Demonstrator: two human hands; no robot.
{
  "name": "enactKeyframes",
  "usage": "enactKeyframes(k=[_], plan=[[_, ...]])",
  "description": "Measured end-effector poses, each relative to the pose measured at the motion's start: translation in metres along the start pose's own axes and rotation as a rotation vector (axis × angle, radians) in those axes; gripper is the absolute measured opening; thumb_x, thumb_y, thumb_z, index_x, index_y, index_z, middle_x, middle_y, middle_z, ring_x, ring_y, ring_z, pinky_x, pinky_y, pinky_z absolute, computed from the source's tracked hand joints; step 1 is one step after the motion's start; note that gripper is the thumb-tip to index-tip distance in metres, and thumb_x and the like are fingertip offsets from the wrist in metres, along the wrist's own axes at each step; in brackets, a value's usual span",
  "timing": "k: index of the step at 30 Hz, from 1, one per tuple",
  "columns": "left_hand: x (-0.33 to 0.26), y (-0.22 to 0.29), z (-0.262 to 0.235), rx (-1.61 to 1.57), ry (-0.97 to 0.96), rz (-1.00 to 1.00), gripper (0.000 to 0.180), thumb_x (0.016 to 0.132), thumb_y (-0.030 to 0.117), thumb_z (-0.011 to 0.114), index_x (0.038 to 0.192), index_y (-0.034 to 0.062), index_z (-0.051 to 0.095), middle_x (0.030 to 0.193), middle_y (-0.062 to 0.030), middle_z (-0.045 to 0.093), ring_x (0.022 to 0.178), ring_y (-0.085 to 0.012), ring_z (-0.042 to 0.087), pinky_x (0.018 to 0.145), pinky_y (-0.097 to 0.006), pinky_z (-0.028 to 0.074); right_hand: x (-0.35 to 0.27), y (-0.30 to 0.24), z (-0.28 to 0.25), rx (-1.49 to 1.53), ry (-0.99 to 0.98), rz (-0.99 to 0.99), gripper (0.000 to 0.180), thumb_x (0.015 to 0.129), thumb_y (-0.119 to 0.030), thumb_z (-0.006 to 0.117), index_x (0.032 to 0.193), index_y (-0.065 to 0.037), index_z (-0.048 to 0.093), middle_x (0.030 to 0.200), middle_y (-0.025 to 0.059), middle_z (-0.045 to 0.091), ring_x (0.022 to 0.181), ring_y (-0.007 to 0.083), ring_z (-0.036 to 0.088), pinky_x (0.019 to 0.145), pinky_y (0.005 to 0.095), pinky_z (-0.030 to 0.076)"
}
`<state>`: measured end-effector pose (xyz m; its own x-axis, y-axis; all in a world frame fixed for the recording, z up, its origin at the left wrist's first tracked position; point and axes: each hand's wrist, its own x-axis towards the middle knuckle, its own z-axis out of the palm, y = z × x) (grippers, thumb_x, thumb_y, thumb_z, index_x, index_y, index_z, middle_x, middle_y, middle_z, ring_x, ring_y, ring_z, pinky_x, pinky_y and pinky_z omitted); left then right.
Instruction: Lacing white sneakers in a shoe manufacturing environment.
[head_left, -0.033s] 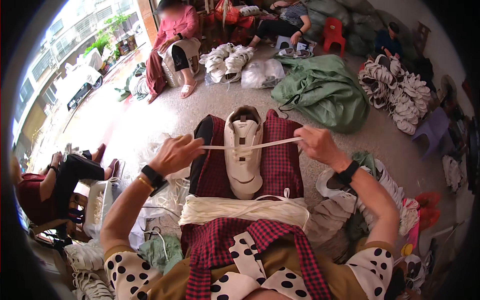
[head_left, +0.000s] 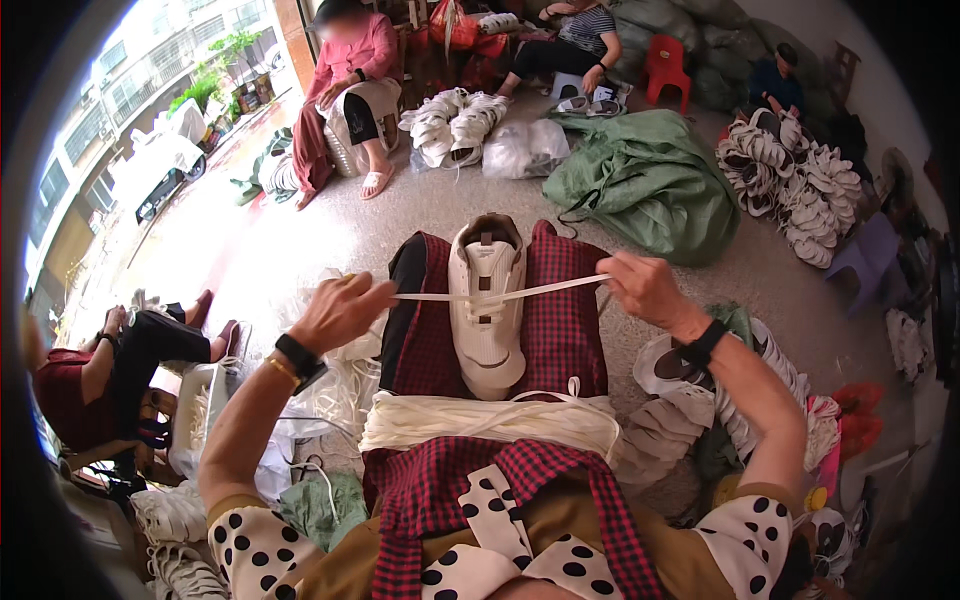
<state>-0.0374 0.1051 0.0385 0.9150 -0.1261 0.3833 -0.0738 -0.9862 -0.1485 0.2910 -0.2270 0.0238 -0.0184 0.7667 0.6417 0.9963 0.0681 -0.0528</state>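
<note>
A cream sneaker (head_left: 487, 335) rests on my lap over a red-and-black checked apron (head_left: 565, 345), its toe toward me. One pale flat shoelace (head_left: 540, 289) runs through its lower eyelets, and both ends stretch taut out to the sides. My left hand (head_left: 345, 312) is closed on the left end, and my right hand (head_left: 650, 292) pinches the right end. The upper eyelets show no lace. Across my lap, between the toe and my body, lies a thick bundle of cream laces (head_left: 490, 425).
Loose pale laces and clear plastic (head_left: 345, 385) lie at my left; stacked shoe uppers (head_left: 665, 430) at my right. A green sack (head_left: 645, 185) and a shoe pile (head_left: 790, 185) stand ahead. Several people sit around, one person (head_left: 355, 90) at far left. A purple stool (head_left: 865, 255) stands right.
My hands have drawn slightly farther apart, left hand to the left and right hand to the right, pulling the lace ends outward. The sneaker stays in place.
</note>
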Motion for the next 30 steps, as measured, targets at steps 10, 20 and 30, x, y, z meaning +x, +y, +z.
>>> enactKeyframes(k=[10, 20, 30], plan=[[-0.152, -0.094, -0.114, 0.410, 0.031, -0.488, 0.025, 0.085, -0.001, 0.057, 0.109, 0.0068, 0.058, 0.096, -0.0165, 0.060, 0.086, -0.0384, 0.062, 0.070, -0.046, 0.052, -0.079, 0.091, -0.165, -0.541, -0.054, 0.128, 0.028, 0.086, 0.002, 0.050, 0.110, -0.002, 0.064, 0.107, 0.0178, 0.068, 0.094, 0.0360, 0.067, 0.081, 0.0432, 0.056], [-0.208, -0.084, -0.170, 0.887, 0.451, -0.546, 0.019, 0.099, 0.006, 0.052, 0.111, 0.0075, 0.066, 0.101, -0.0170, 0.062, 0.094, -0.0349, 0.065, 0.079, -0.042, 0.053, -0.100, 0.064, -0.209, -0.872, 0.276, 0.511, 0.025, 0.093, -0.002, 0.047, 0.112, -0.003, 0.063, 0.094, 0.0152, 0.065, 0.087, 0.0374, 0.063, 0.078, 0.0422, 0.050], [-0.033, 0.012, -0.004, -0.613, 0.834, -0.702, 0.020, 0.098, 0.004, 0.055, 0.112, -0.0004, 0.069, 0.095, -0.0056, 0.062, 0.076, -0.0116, 0.061, 0.070, -0.025, 0.051, -0.007, -0.042, 0.019, 0.725, 0.557, 0.720, 0.019, 0.095, -0.016, 0.064, 0.106, 0.000, 0.067, 0.089, 0.0068, 0.070, 0.078, 0.0134, 0.067, 0.071, 0.0276, 0.055]])
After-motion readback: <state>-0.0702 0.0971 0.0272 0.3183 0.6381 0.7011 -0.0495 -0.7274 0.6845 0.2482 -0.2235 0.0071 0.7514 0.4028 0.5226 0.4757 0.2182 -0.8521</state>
